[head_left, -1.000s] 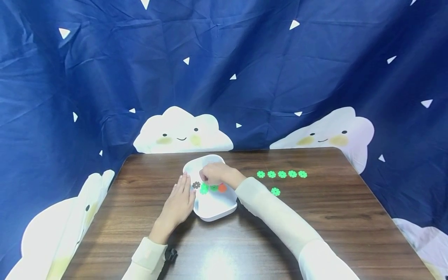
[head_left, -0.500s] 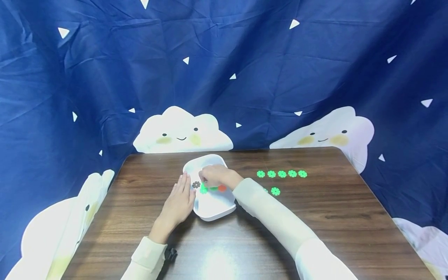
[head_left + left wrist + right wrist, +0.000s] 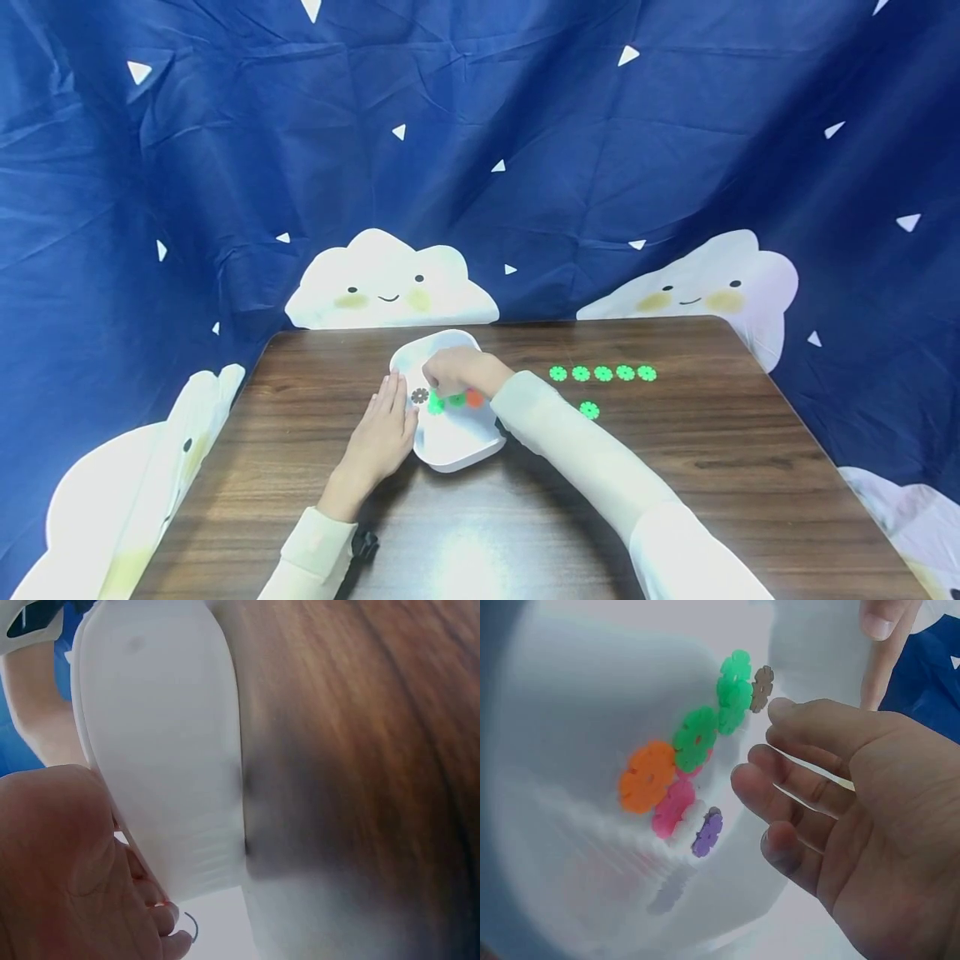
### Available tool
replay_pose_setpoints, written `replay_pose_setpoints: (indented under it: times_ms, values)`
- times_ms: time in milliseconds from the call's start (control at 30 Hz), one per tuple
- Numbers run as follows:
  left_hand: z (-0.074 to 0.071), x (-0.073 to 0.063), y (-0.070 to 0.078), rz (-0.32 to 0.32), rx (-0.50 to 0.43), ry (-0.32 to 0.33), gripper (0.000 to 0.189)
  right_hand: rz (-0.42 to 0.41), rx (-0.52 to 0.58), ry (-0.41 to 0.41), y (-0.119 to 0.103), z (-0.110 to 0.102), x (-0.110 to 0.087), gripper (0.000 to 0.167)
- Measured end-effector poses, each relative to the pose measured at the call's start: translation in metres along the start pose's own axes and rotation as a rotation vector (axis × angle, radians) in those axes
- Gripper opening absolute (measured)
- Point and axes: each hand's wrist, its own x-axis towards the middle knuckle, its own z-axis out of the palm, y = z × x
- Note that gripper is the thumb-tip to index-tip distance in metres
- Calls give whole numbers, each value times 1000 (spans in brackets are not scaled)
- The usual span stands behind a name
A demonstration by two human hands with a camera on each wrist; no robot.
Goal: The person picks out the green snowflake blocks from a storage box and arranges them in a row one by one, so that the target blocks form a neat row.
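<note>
In the head view a white tray (image 3: 459, 442) lies on the table, with flower-shaped plastic discs inside. My left hand (image 3: 381, 429) rests along its left rim, fingers straight and side by side. Over the tray's far half is my right hand (image 3: 453, 371). Seen from the right wrist, its fingers are loosely bent with nothing visible between them. They hover beside a brown disc (image 3: 762, 688), green discs (image 3: 696, 739), an orange disc (image 3: 646, 777), a pink disc (image 3: 674, 808) and a purple disc (image 3: 707, 834). A pale disc is partly hidden near the purple one.
Right of the tray, several green discs (image 3: 603, 373) form a row on the wooden table (image 3: 712, 492). Another green disc (image 3: 589, 410) lies nearer, close to the right sleeve (image 3: 577, 450). A blue curtain (image 3: 555, 150) with clouds hangs behind.
My right hand has shifted slightly left over the tray. A green disc that peeked out beside the right sleeve half a second ago is hidden now. My left hand stays at the rim.
</note>
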Motion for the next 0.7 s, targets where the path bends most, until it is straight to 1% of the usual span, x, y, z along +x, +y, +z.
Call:
replay_pose_setpoints:
  times_ms: [200,367,433,600,700]
  values:
    - [-1,2,1,0,-4,-13,66,-8,-11,27,-2,-2,4,14]
    - [-1,2,2,7,-1,-3,65,-13,-27,64,-2,0,9,20]
    - [0,2,2,10,-3,3,65,-4,-30,74,-1,1,11,21]
    - [1,2,2,12,-6,8,65,26,-27,56,2,4,14,20]
    - [1,3,2,9,-2,10,65,26,-23,34,2,5,15,22]
